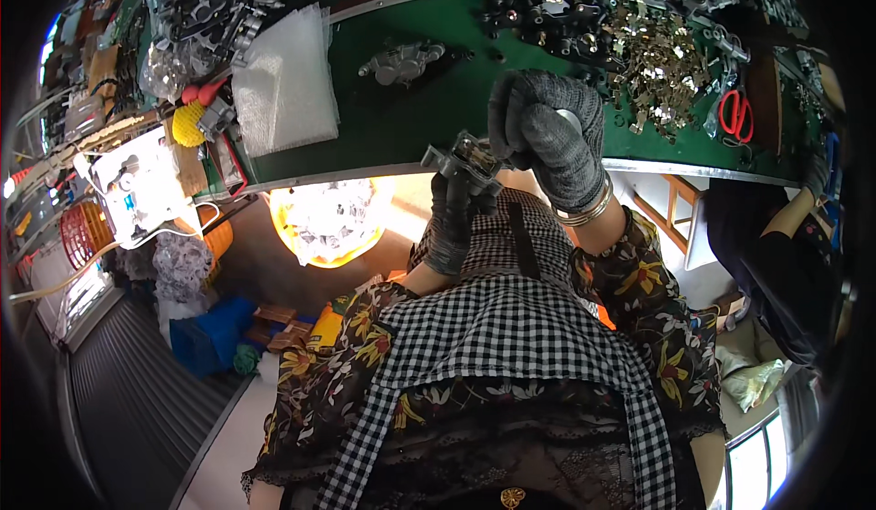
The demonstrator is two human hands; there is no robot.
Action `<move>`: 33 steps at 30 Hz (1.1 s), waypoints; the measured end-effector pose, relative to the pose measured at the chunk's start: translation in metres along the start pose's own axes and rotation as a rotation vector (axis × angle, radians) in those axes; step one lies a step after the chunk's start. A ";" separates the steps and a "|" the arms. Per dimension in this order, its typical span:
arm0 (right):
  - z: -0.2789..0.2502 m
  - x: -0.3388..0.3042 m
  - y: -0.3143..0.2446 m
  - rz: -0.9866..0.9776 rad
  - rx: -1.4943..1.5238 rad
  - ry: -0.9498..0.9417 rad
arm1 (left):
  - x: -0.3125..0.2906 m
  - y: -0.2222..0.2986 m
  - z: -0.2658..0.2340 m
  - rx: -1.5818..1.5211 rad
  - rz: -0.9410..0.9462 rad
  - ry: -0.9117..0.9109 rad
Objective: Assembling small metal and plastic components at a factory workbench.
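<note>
Both my hands wear grey knit gloves. At the near edge of the green bench, my left hand is closed around a grey metal brake caliper, its hollow side turned up. My right hand is clenched just to the right of the caliper and above it. A pale rounded end pokes out of that fist; the rest of what it grips is hidden. Beyond them on the bench lies another brake caliper, with a small dark piece beside it.
Right of centre, small brass-coloured clips lie heaped next to dark metal parts. Red-handled scissors rest farther right. White foam sheets and piled castings occupy the left. Below the bench glows a yellow-rimmed basin. A person works at right.
</note>
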State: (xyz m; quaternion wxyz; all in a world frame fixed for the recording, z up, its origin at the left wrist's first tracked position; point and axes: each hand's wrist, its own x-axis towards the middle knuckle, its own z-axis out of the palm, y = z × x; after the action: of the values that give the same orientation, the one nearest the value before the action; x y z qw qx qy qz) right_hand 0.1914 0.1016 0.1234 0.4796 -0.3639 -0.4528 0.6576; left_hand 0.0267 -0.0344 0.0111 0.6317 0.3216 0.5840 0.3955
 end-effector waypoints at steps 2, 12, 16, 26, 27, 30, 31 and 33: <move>0.004 -0.001 0.002 0.010 0.023 -0.066 | -0.006 -0.010 -0.002 0.064 0.059 0.012; 0.027 0.004 0.027 -0.043 -0.042 -0.211 | -0.005 -0.018 0.011 0.215 0.130 0.175; 0.033 0.009 0.024 -0.160 -0.232 -0.289 | -0.001 -0.016 0.008 0.450 0.325 0.216; -0.033 0.014 -0.050 -0.195 0.004 0.300 | 0.027 0.055 -0.015 0.649 0.540 0.080; -0.035 0.012 -0.039 -0.231 -0.057 0.372 | 0.040 0.081 -0.013 0.586 0.532 0.082; -0.036 -0.014 0.003 -0.126 0.015 0.566 | 0.099 0.172 -0.004 -0.053 0.298 -0.217; -0.037 -0.019 0.016 -0.186 -0.070 0.526 | 0.126 0.201 0.008 -0.009 0.319 -0.182; -0.035 -0.024 0.036 -0.253 -0.309 0.516 | 0.178 0.248 0.026 0.201 0.437 -0.172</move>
State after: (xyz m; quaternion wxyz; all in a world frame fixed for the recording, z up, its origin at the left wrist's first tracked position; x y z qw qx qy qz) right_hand 0.2198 0.0823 0.0793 0.5956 -0.5277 -0.4524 0.4026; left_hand 0.0230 0.2420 0.1435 0.5435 0.5339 0.4812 0.4336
